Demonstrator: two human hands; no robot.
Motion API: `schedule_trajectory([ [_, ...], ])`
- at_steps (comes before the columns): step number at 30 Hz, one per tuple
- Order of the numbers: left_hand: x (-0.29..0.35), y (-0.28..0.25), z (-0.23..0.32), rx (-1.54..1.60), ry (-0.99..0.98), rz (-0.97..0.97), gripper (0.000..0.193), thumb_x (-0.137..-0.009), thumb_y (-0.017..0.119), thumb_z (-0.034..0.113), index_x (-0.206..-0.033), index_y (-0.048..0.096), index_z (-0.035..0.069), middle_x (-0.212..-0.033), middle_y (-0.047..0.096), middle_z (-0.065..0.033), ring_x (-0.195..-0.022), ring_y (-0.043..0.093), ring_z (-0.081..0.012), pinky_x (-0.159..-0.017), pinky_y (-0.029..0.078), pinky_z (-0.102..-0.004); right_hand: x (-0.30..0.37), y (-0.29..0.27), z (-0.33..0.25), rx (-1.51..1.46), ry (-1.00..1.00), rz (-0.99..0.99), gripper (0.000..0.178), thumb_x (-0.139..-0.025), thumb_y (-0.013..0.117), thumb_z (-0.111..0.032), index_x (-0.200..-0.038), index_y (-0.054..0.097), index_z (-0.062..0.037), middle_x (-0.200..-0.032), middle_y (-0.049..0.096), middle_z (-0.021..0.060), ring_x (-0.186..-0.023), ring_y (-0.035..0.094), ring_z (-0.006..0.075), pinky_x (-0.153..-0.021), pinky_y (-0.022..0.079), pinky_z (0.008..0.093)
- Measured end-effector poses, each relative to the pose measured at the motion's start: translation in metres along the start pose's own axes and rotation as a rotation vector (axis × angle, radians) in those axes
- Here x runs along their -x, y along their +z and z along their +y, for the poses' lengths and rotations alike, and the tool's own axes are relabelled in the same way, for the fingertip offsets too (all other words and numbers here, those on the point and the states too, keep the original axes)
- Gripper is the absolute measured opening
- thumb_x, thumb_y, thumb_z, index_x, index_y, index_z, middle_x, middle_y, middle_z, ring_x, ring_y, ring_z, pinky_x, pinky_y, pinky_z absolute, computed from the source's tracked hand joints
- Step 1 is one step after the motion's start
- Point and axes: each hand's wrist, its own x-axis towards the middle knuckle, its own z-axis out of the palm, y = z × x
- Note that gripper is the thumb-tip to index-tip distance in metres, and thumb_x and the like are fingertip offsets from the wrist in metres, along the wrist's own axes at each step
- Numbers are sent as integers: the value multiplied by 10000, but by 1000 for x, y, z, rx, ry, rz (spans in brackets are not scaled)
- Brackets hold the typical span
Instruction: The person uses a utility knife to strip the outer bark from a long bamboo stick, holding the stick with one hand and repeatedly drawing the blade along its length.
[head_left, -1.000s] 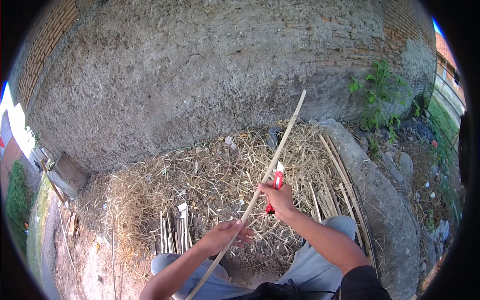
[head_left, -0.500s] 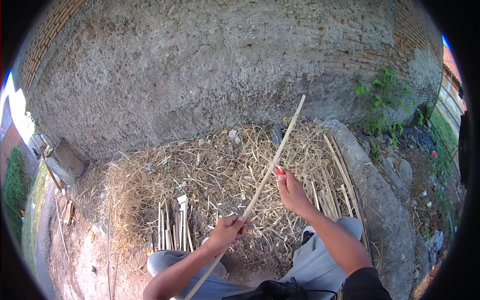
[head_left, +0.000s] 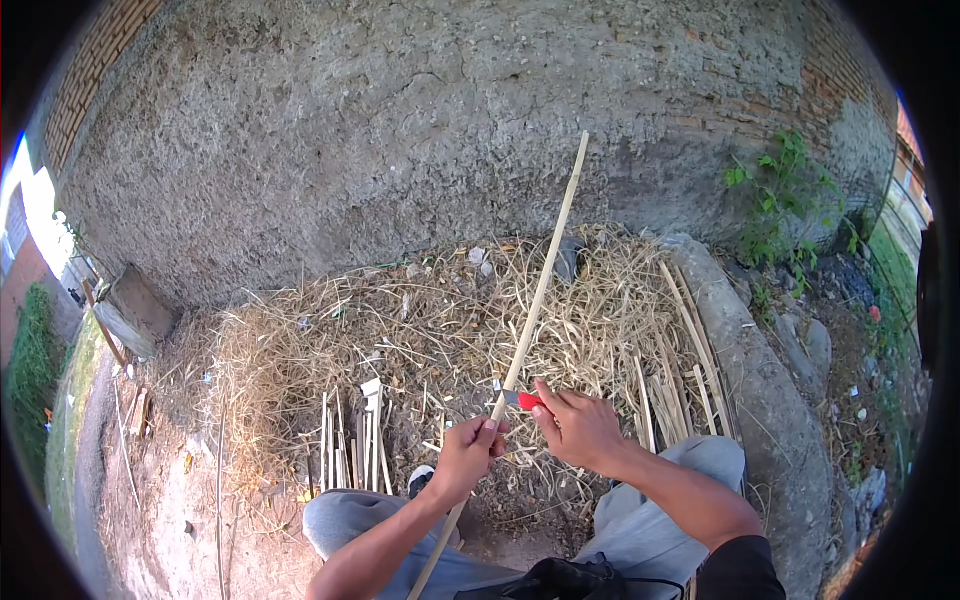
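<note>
A long, pale bamboo strip (head_left: 545,275) slants across the middle, its far end up against the wall and its near end down by my left leg. My left hand (head_left: 470,455) is closed round the strip at about its middle. In my right hand (head_left: 580,430) is a small knife (head_left: 528,400) with a red handle, gripped between thumb and fingers. Its short grey blade points left and lies at the strip, just beyond my left hand. Whether the edge bites into the strip cannot be made out.
Dry shavings (head_left: 270,370) cover the ground before a rough grey wall (head_left: 400,150). Split strips stand in a bundle (head_left: 355,440) left of centre, and more strips (head_left: 690,330) lie at the right beside a concrete kerb (head_left: 760,420). A leafy plant (head_left: 780,190) grows beyond it.
My right hand has come down and nearer along the strip, bringing the knife close to my left hand. The strip stands somewhat steeper, its far end shifted up and left.
</note>
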Motion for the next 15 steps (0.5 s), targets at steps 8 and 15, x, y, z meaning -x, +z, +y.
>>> schedule_trajectory([
  [8,8,5,7,38,-34,-17,266,-1065,406,179,-1084,586,-16,-714,498,1,-511,351,-42,-437,273,-211,2,5,-1,-214,-143,102,191,-947,622,-260,-964,646,-72,-746,700,124,-563,667,302,-479,524,406],
  [15,10,8,-1,-17,28,11,267,-1064,403,165,-1055,590,-25,-694,482,11,-500,363,-41,-433,279,-216,3,2,-8,-112,-155,203,163,-860,744,-251,-874,730,-89,-721,689,78,-526,649,227,-443,501,334],
])
